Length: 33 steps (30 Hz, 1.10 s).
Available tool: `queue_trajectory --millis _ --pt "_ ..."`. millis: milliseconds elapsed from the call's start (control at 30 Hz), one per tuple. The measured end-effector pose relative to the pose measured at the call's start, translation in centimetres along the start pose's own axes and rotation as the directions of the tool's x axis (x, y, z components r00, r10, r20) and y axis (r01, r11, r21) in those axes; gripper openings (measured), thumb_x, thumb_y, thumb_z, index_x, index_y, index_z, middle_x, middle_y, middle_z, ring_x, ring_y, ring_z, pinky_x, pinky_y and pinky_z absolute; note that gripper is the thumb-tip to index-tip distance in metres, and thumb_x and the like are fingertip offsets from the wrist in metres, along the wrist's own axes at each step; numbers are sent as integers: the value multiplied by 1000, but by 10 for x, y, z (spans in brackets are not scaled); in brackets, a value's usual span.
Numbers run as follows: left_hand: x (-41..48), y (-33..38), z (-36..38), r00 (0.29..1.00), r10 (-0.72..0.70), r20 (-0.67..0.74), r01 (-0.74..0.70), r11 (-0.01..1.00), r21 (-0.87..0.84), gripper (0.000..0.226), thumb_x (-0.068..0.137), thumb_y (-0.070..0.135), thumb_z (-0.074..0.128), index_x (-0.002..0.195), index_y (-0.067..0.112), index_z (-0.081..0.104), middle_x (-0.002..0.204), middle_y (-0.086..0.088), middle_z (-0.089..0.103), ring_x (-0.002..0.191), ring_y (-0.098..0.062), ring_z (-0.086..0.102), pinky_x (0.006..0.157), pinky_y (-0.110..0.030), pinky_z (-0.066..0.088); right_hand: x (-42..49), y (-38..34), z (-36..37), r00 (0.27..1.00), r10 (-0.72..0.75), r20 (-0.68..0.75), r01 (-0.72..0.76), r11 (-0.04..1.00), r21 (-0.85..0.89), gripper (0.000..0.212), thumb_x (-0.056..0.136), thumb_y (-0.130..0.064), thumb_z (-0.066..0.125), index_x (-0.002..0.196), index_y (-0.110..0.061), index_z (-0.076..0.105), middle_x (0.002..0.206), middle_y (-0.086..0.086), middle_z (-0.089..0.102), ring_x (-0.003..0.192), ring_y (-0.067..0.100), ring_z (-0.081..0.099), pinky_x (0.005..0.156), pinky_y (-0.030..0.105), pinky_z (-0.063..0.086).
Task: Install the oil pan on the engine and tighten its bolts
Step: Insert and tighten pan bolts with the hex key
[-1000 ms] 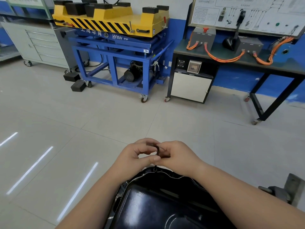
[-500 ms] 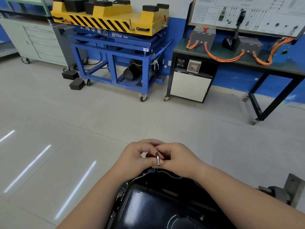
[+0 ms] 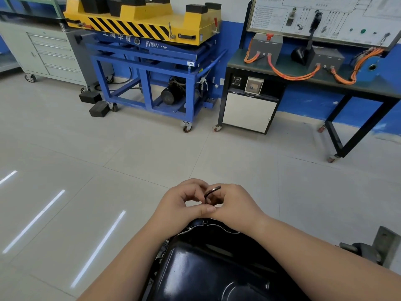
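The oil pan (image 3: 208, 263) is glossy black painted metal; the hex key (image 3: 211, 192) is dark matt metal; the floor (image 3: 108, 161) tiles are smooth and shiny.

I see a pale tiled floor (image 3: 130, 161) with light streaks, a blue wheeled lift cart (image 3: 152, 83), a grey drawer cabinet (image 3: 50, 55) and a black training bench (image 3: 314, 79) against the blue-and-white wall (image 3: 234, 18).

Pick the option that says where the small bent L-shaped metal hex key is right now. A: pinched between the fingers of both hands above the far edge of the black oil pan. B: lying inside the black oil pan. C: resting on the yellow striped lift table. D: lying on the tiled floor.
A: the small bent L-shaped metal hex key is pinched between the left hand and right hand, above the glossy black oil pan's far rim.
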<state>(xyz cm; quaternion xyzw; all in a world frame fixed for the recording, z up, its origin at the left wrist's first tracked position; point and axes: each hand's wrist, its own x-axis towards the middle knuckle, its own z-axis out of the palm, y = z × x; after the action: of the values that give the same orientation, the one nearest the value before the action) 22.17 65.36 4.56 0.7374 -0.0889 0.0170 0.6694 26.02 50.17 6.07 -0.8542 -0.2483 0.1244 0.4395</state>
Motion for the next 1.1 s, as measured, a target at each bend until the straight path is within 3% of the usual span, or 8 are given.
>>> queue_trajectory --millis 200,367,467,700,833,900,967,1100 --pt "2 6 0 998 -12 64 10 1000 20 9 65 11 71 63 19 69 101 8 67 93 -12 64 84 -21 46 -4 -2 -9 993 -37 109 31 998 61 7 76 -18 74 81 -15 70 78 1 69 76 18 64 77 36 50" --pt "2 7 1 982 -22 186 22 1000 3 22 75 10 64 84 26 76 109 7 66 104 -12 61 91 -20 44 -3 1 -10 995 7 99 -7 1000 4 36 74 -15 76 53 -9 48 49 -8 41 54 7 37 55 27 34" --pt "1 7 2 991 -31 129 38 998 -57 25 68 21 74 92 26 75 109 5 67 103 -19 62 92 -33 47 -1 1 -10 998 22 56 -23 999 29 9 69 -9 76 66 -9 67 62 -2 62 61 5 53 65 29 46" --pt "4 6 2 998 -2 68 5 999 -32 19 62 8 75 61 14 58 99 7 67 87 -18 64 84 -29 47 0 1 -1 999 -7 31 5 999 42 37 67 -15 81 54 -23 48 53 -12 40 60 8 38 59 25 34" --pt "6 9 1 991 -22 132 24 1000 -12 11 65 10 72 62 20 70 110 3 68 100 -14 64 88 -24 46 -2 -1 -7 988 30 151 -37 998 45 18 74 -15 77 76 -3 64 70 7 63 67 23 56 66 35 47" --pt "6 9 -1 985 -35 171 36 999 -2 13 69 11 69 70 23 75 114 6 67 105 -13 63 92 -26 46 -3 -2 -11 983 31 181 -36 999 28 14 79 -12 71 71 -23 69 68 -3 66 65 9 58 66 34 49" --pt "5 7 -3 981 -48 186 48 999 6 11 72 12 66 78 11 75 116 7 66 107 -13 62 95 -27 46 -4 -2 -12 985 26 171 -25 1000 -6 44 82 -11 68 49 -39 57 47 -18 50 49 -1 44 53 17 35" --pt "3 4 -5 987 -57 149 59 998 -6 28 70 14 70 92 -4 72 115 -3 66 108 -18 62 98 -34 45 -2 -1 -11 992 31 121 -30 999 -11 47 79 -14 72 43 -39 55 43 -17 47 48 -1 45 53 15 34"
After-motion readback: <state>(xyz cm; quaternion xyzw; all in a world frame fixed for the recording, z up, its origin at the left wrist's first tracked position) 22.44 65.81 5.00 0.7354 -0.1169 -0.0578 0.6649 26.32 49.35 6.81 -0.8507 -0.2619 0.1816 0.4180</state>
